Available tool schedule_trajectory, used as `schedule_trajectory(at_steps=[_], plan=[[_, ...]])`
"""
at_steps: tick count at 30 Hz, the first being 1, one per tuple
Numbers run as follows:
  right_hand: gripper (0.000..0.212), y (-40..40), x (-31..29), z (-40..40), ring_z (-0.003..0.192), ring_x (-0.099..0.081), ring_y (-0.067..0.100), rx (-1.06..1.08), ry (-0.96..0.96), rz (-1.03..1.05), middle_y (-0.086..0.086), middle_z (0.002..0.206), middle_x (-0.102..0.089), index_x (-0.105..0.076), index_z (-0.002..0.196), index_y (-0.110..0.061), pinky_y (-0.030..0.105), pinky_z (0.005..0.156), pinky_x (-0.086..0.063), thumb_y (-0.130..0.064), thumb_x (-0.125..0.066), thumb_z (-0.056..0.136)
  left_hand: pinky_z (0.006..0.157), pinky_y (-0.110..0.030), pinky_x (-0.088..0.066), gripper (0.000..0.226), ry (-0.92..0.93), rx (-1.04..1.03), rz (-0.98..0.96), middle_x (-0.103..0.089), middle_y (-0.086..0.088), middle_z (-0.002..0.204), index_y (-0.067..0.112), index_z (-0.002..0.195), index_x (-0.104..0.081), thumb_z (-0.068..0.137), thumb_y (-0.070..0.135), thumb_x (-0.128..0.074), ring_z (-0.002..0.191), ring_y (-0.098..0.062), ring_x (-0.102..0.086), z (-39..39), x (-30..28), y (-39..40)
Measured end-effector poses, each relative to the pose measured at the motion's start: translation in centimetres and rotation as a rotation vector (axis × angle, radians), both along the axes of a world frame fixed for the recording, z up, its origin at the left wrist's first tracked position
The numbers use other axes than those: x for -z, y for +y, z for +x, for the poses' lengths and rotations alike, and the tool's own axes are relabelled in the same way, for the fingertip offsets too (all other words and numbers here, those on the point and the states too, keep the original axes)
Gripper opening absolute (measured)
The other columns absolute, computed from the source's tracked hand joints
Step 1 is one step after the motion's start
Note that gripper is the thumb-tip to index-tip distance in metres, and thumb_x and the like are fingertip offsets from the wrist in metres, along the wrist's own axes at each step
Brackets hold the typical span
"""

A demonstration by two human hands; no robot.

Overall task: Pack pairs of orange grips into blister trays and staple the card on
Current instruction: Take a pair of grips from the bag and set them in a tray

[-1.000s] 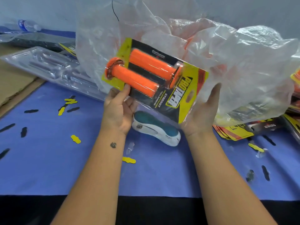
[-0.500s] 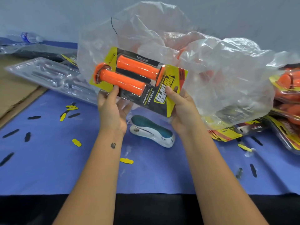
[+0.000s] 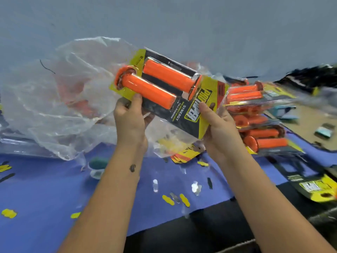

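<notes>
I hold a finished blister pack up in the air: two orange grips under clear plastic on a yellow-and-black card. My left hand grips its lower left edge, thumb on the front below the nearer grip. My right hand grips the card end, thumb over the printed logo. A stack of finished packs with orange grips lies just to the right of the held pack. The teal-and-white stapler lies on the blue cloth, partly hidden behind my left forearm.
A big crumpled clear plastic bag fills the left. Loose yellow-and-black cards lie under the held pack, another card at the right edge. Yellow and black punch-outs dot the blue cloth. Cardboard surface at far right.
The view has swung right, so the stack of finished packs now shows. Both hands have carried the held pack rightward toward it, still gripping it the same way.
</notes>
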State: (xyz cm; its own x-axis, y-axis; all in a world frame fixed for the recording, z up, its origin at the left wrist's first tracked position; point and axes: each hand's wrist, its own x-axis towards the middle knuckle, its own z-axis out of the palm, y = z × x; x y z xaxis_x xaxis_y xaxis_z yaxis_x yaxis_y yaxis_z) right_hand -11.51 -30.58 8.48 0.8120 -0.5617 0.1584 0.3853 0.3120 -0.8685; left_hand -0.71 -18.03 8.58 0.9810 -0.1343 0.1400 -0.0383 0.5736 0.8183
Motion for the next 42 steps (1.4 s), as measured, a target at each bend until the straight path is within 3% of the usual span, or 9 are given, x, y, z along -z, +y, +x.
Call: schedule_trajectory(at_steps=[4, 8, 12, 16, 20, 25, 31, 34, 42], plan=[[0.036, -4.0, -2.3, -1.9, 0.109, -0.066, 0.033, 0.165, -0.004, 0.041, 0.017, 0.123, -0.066, -0.053, 0.132, -0.005, 0.054, 0.090, -0.054, -0.013, -0.055, 0.097, 0.069, -0.028, -0.058, 0.004, -0.059, 0.281, 0.104, -0.061, -0.010, 0.093, 0.012, 0.101, -0.049, 0.098, 0.010, -0.050, 0.080, -0.017, -0.065, -3.0, -2.3, -5.2], [0.019, -7.7, -4.1, -0.7, 0.109, -0.065, 0.036, 0.311, -0.076, 0.191, 0.016, 0.112, -0.069, -0.058, 0.115, -0.007, 0.055, 0.098, -0.049, -0.016, -0.056, 0.098, 0.069, -0.027, -0.057, 0.033, -0.067, 0.485, 0.234, -0.063, -0.014, 0.110, 0.011, 0.130, -0.042, 0.098, 0.005, -0.050, 0.084, -0.016, -0.065, -5.3, -3.6, -8.5], [0.013, -9.7, -4.5, 1.5, 0.077, -0.055, 0.018, 0.229, 0.047, 0.214, 0.005, 0.080, -0.058, -0.060, 0.092, -0.009, 0.031, 0.082, -0.045, -0.022, -0.059, 0.097, 0.063, -0.022, -0.053, 0.019, -0.047, 0.538, 0.302, -0.062, -0.010, 0.105, 0.010, 0.116, -0.053, 0.099, 0.004, -0.048, 0.081, -0.013, -0.061, -6.2, -3.1, -9.7], [0.003, -8.2, -1.9, 3.8, 0.067, -0.050, 0.014, 0.379, 0.244, 0.153, 0.002, 0.077, -0.055, -0.060, 0.093, -0.011, 0.026, 0.062, -0.041, -0.010, -0.058, 0.093, 0.073, -0.029, -0.052, 0.017, 0.008, 0.521, 0.393, -0.066, -0.003, 0.090, 0.013, 0.097, -0.063, 0.099, 0.006, -0.047, 0.084, -0.016, -0.061, -5.4, -0.9, -8.9], [0.023, -3.6, 1.9, 4.9, 0.102, -0.058, 0.023, 0.675, 0.314, -0.051, 0.004, 0.115, -0.057, -0.053, 0.110, -0.020, 0.041, 0.089, -0.050, -0.012, -0.055, 0.089, 0.071, -0.029, -0.055, 0.027, 0.006, 0.463, 0.419, -0.069, -0.002, 0.087, 0.015, 0.088, -0.067, 0.099, 0.005, -0.044, 0.077, -0.011, -0.065, -4.2, 1.0, -7.4], [0.029, 3.9, 3.8, 5.2, 0.102, -0.044, 0.010, 0.838, 0.118, -0.503, -0.006, 0.109, -0.046, -0.053, 0.105, -0.022, 0.027, 0.088, -0.039, -0.004, -0.051, 0.082, 0.059, -0.019, -0.051, 0.020, -0.008, 0.452, 0.362, -0.071, -0.006, 0.077, 0.006, 0.096, -0.068, 0.093, 0.001, -0.049, 0.069, -0.012, -0.065, -3.4, 2.5, -4.1], [0.024, 10.6, 5.0, 7.0, 0.095, -0.043, 0.010, 0.738, -0.037, -0.759, -0.005, 0.102, -0.049, -0.061, 0.097, -0.014, 0.030, 0.082, -0.042, -0.003, -0.049, 0.078, 0.062, -0.024, -0.054, 0.021, -0.034, 0.280, 0.257, -0.070, -0.009, 0.072, -0.001, 0.099, -0.064, 0.093, -0.005, -0.044, 0.066, -0.019, -0.066, -1.3, 4.1, 2.7], [0.020, 14.1, 5.6, 8.1, 0.094, -0.048, 0.017, 0.551, -0.063, -0.804, 0.002, 0.099, -0.054, -0.062, 0.092, -0.009, 0.044, 0.079, -0.047, -0.003, -0.048, 0.080, 0.057, -0.020, -0.052, 0.027, -0.054, 0.144, 0.282, -0.069, -0.003, 0.067, 0.008, 0.091, -0.066, 0.095, -0.003, -0.042, 0.062, -0.014, -0.065, 0.3, 4.7, 6.1], [0.039, 22.2, 7.1, 11.8, 0.102, -0.050, 0.030, 0.037, 0.006, -1.043, 0.013, 0.112, -0.058, -0.063, 0.111, -0.004, 0.046, 0.089, -0.043, -0.004, -0.040, 0.079, 0.065, -0.026, -0.049, 0.028, 0.007, -0.292, 0.435, -0.068, 0.006, 0.067, 0.015, 0.079, -0.066, 0.090, 0.001, -0.045, 0.067, -0.011, -0.060, 4.7, 7.6, 15.9]])
